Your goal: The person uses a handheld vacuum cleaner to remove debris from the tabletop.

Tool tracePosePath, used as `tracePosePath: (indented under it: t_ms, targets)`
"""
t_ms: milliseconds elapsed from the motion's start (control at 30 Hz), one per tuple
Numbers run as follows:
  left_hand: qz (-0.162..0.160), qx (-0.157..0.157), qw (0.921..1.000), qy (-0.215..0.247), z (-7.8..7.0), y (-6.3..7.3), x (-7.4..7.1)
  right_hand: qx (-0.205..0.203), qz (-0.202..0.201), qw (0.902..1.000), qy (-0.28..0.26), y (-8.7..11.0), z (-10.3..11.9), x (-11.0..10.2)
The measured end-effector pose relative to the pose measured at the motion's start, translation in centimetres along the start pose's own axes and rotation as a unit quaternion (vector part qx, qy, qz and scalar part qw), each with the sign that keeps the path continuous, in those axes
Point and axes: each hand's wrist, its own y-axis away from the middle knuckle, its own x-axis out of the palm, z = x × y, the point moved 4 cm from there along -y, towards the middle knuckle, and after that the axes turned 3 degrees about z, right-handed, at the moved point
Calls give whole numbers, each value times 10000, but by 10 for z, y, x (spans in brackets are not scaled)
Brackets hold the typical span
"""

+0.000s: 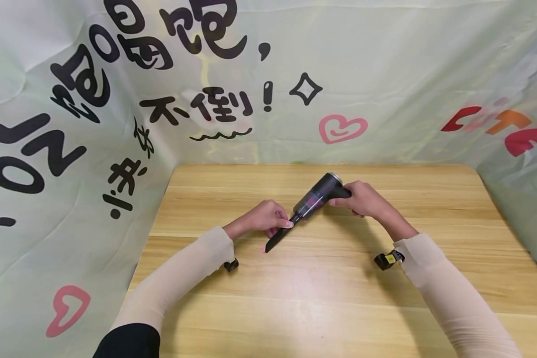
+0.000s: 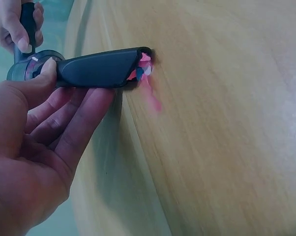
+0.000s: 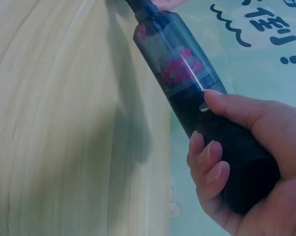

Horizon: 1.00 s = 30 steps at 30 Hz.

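Observation:
A black handheld vacuum cleaner (image 1: pixel 314 200) slants over the wooden table, its narrow nozzle (image 2: pixel 96 68) pointing down at the tabletop. My right hand (image 1: pixel 361 200) grips the handle; in the right wrist view the thumb lies near a small silver button (image 3: pixel 203 106). With thumb above and fingers below, my left hand (image 1: pixel 266 217) pinches the vacuum cleaner near the base of the nozzle. Pink and white scraps (image 2: pixel 146 71) fill the nozzle's mouth, and a pink strip (image 2: pixel 153 98) trails from it onto the table. More pink bits (image 3: pixel 180 69) show inside the clear dust cup.
The light wooden table (image 1: pixel 259 303) has rounded far corners. Behind and on both sides hangs a pale cloth (image 1: pixel 407 74) with black lettering and pink hearts. A small black camera (image 1: pixel 388 259) sits at the right wrist, another (image 1: pixel 231 265) at the left.

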Motion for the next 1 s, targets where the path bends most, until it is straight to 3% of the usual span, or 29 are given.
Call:
tracePosePath:
  t_ms: [267,800,1000]
  targets:
    - [82,-9,9999,109,1,3,2,-16,10,10000,-3,1,-2,3]
    - [-145,199,9996,-120,-5,6,-3,-95,-210,9997,-101,8,1,2]
    - [4,80,10000,51,-4,6,2,-100,-287,9994,-150,12,-6,5]
